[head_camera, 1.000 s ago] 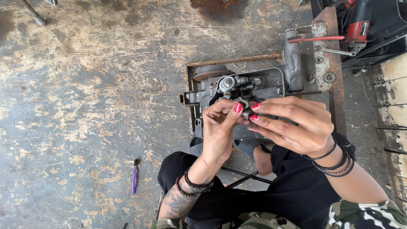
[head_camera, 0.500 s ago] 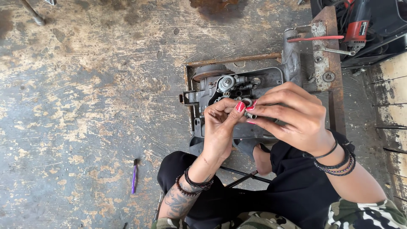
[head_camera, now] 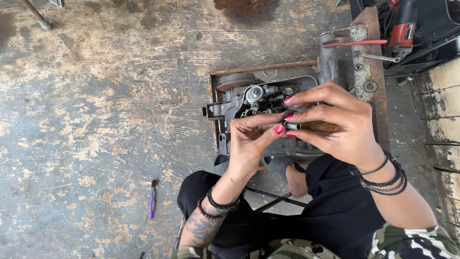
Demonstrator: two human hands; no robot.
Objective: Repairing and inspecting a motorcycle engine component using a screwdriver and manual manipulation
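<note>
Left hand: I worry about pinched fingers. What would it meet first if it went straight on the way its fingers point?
Probably the right hand: the left hand points at its fingertips, nearly touching already.

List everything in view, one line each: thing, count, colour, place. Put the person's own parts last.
small metal part: one, grey, pinched between the fingertips of both hands
wooden-handled tool: one, brown, in the right hand
machine mechanism: one, grey metal, on the floor under the hands
rusty metal frame: one, brown, beside the mechanism, upper right
red-handled tool: one, red, on the frame
power tool: one, red and black, top right
small brush: one, purple, on the floor, lower left
metal rod: one, grey, top left
concrete floor: grey, worn
left hand: one, red nails, dark bracelets at the wrist
right hand: one, red nails, dark bracelets at the wrist
</note>
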